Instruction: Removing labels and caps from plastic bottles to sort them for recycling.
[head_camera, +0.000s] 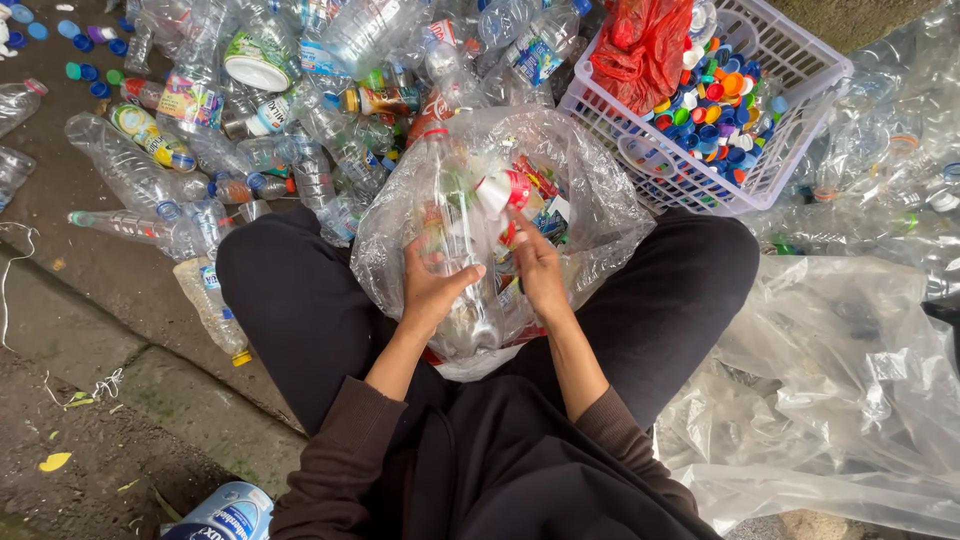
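Head camera looks straight down on a person who sits with legs apart in dark trousers. Between the knees lies a clear plastic bag (590, 190) full of label scraps and bottles. The left hand (432, 285) is closed around a clear plastic bottle (450, 215), which stands nearly upright over the bag, its neck pointing away from the body. The right hand (540, 268) has its fingers curled at the bottle's side, pinching a red and white label (503, 190) that hangs loose from the bottle.

Behind the bag, a big heap of empty bottles (300, 110) covers the wet ground and reaches to the left knee. At the upper right stands a white plastic basket (790, 60); inside it are many coloured bottle caps (715, 110) and a red plastic bag (640, 45). The basket touches the far edge of the clear bag. On the right side, large clear plastic sheets (830, 390) lie crumpled beside the right leg. A few loose caps (85, 80) lie at the upper left, well apart from the hands. Near the bottom edge, a blue and white bottle (220, 515) is partly cut off.
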